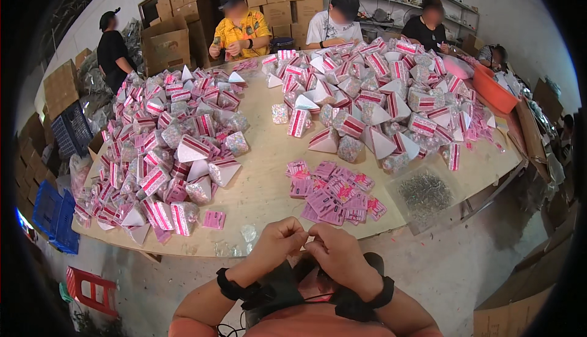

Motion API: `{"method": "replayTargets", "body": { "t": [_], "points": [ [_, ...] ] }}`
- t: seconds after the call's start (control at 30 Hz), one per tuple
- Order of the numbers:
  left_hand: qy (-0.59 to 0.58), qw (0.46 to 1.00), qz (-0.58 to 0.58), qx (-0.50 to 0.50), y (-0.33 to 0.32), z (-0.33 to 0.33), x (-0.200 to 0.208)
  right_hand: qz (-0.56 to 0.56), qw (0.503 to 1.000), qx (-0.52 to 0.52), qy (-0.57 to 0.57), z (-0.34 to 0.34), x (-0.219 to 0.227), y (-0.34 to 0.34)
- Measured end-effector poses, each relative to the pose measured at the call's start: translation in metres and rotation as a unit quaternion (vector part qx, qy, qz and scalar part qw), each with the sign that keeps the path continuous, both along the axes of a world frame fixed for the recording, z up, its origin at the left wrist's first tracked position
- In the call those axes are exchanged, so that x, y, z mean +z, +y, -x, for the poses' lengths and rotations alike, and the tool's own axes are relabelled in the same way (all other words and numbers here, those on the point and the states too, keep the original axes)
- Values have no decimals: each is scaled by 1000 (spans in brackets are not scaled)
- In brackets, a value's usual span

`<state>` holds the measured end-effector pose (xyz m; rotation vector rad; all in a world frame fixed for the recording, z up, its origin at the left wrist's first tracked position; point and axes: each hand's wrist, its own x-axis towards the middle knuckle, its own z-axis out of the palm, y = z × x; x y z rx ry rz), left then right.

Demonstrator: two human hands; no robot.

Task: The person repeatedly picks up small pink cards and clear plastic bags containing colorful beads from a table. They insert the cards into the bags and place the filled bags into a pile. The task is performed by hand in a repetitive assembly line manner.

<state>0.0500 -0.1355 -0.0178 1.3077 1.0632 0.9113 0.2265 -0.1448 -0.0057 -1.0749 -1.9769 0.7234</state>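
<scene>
Close together at the near table edge, my left hand and my right hand are both closed, fingertips pinched and almost touching. Whatever lies between the fingers is too small or hidden to make out. Just beyond them is a loose pile of pink printed cards. To the right of the cards, many small metal pins or clips lie on a clear plastic sheet. Small clear plastic pieces rest on the table by my left hand, and a single pink card lies farther left.
Heaps of wedge-shaped, cake-slice-like items with pink bands cover the wooden table, one left, one right. An orange basin stands far right. Co-workers are beyond the table. A red stool and blue crates are at left.
</scene>
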Motion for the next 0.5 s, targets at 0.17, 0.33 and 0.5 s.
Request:
{"method": "replayTargets", "body": {
  "t": [0.17, 0.33, 0.5],
  "points": [
    [-46, 999, 11, -4, 2, -3, -4, -149, 985, -28, -86, 3, -15, 4],
    [13, 1000, -20, -3, 10, -5, 7, -211, 975, -44, -58, 0, -26, 13],
    [38, 998, -53, 15, 51, 9, 19, 250, 938, -43, 237, -12, -15, 17]
  ]
}}
